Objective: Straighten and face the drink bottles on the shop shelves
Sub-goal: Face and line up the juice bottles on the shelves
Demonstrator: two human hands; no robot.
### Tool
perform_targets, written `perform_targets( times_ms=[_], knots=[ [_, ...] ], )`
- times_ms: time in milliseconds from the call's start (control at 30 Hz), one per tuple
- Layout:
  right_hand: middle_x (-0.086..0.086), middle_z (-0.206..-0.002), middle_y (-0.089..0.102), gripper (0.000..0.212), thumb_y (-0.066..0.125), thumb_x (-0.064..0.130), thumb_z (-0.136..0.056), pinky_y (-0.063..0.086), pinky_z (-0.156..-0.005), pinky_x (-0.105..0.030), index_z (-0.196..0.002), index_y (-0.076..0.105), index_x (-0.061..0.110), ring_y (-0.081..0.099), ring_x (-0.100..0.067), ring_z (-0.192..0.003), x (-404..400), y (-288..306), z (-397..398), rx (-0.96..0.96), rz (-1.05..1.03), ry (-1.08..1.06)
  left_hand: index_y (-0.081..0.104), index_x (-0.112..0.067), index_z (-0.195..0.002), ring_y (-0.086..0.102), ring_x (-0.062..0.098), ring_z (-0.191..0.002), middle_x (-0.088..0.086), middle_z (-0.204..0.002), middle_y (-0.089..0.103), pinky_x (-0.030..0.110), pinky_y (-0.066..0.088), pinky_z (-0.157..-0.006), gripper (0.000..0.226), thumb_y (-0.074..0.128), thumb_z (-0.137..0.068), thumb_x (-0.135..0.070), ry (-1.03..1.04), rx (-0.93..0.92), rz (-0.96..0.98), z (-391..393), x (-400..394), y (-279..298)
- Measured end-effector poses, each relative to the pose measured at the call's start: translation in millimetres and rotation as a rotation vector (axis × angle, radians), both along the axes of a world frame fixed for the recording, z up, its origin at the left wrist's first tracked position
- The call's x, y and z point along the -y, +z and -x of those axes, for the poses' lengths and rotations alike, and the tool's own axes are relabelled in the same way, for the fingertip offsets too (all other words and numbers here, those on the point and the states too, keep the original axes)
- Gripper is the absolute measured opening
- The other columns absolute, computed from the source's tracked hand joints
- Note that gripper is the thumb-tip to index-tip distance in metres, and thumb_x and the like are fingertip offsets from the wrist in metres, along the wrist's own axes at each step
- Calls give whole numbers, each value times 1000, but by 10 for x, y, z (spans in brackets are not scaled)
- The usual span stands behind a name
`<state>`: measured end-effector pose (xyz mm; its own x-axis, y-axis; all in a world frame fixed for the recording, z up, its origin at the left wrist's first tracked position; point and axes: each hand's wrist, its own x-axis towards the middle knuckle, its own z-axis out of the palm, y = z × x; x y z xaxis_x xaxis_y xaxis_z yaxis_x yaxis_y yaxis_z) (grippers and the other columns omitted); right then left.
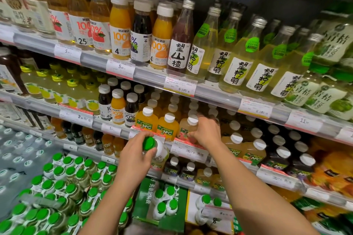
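Observation:
My left hand (133, 156) grips a green-capped bottle (156, 148) with a white label, held tilted in front of the shelf edge. My right hand (207, 132) reaches to the second shelf from the top and its fingers curl round a pale peach juice bottle with a white cap (188, 125). That bottle stands at the front of its row, beside two orange NFC juice bottles (167, 126). Glass lemon drink bottles (238, 63) with white labels line the top shelf.
Small juice bottles (118, 28) fill the top shelf's left. Yellow and dark NFC bottles (254, 152) stand right of my right arm. Green-capped bottles (63, 183) crowd the bottom left, beside a green carton (147, 202). Price tags (188, 151) run along the shelf rails.

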<state>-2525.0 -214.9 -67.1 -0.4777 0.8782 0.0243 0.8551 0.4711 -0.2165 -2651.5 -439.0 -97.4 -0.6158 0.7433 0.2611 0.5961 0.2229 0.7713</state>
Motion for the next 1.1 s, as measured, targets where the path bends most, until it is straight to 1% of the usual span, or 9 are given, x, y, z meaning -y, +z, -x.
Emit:
perform_targets(
  times_ms=[100,300,600,667,767,867,967,1033,1100],
  knots=[
    [-2,-96,72,50,87,48,-73,56,-85,-43,-107,62,21,67,-27,-96,8,-80,-6,37,-11,25,57,-28,-122,57,11,-98,-17,-107,59,31,47,-84,40,76,-88,-20,-6,5,7,-8,3,-12],
    [-6,-116,72,77,84,51,-75,34,-112,-50,-139,52,23,57,-33,-122,5,-214,-7,130,-47,51,57,-27,-122,58,13,-101,-14,-108,60,35,51,-88,40,76,-88,-21,-10,10,20,-13,6,-30],
    [-7,-120,69,67,79,42,-84,37,-112,-54,-139,48,19,59,-33,-120,21,-117,22,228,-23,129,57,-27,-122,57,13,-99,-15,-106,60,33,48,-83,39,76,-88,-22,-35,-15,39,-50,-47,-8],
    [-7,-126,66,68,75,39,-87,38,-112,-54,-145,43,20,57,-32,-123,43,-99,-53,178,-47,151,57,-28,-122,58,13,-97,-15,-105,60,31,45,-80,39,76,-88,-23,-46,-26,58,-56,-89,44],
    [0,-131,64,59,70,38,-91,46,-108,-46,-144,47,25,56,-24,-123,158,-48,-263,-52,-83,164,58,-30,-120,59,14,-93,-15,-102,62,32,45,-75,37,76,-88,-27,-61,-44,103,-58,-179,167],
    [10,-126,66,44,73,37,-91,52,-101,-36,-132,59,29,61,-10,-113,416,78,-500,-282,87,205,59,-33,-117,60,12,-86,-13,-102,65,30,41,-69,35,77,-87,-32,-80,-53,128,-112,-270,318],
    [14,-130,64,53,79,45,-83,50,-103,-31,-131,59,33,58,-4,-116,723,172,-715,-368,325,321,61,-34,-115,63,12,-88,-13,-100,68,33,50,-76,36,79,-85,-37,-111,-45,119,-270,-347,475],
    [18,-129,62,62,82,51,-76,48,-101,-30,-131,55,39,57,-2,-117,851,176,-844,-396,366,335,62,-34,-112,64,12,-88,-13,-96,69,36,53,-80,35,80,-83,-39,-149,-54,107,-425,-401,569],
    [19,-120,63,63,83,49,-72,52,-94,-32,-128,54,40,59,-1,-107,897,174,-971,-430,378,298,62,-35,-109,63,13,-86,-13,-91,69,36,53,-78,33,80,-82,-41,-192,-66,102,-617,-452,658]
  ],
)
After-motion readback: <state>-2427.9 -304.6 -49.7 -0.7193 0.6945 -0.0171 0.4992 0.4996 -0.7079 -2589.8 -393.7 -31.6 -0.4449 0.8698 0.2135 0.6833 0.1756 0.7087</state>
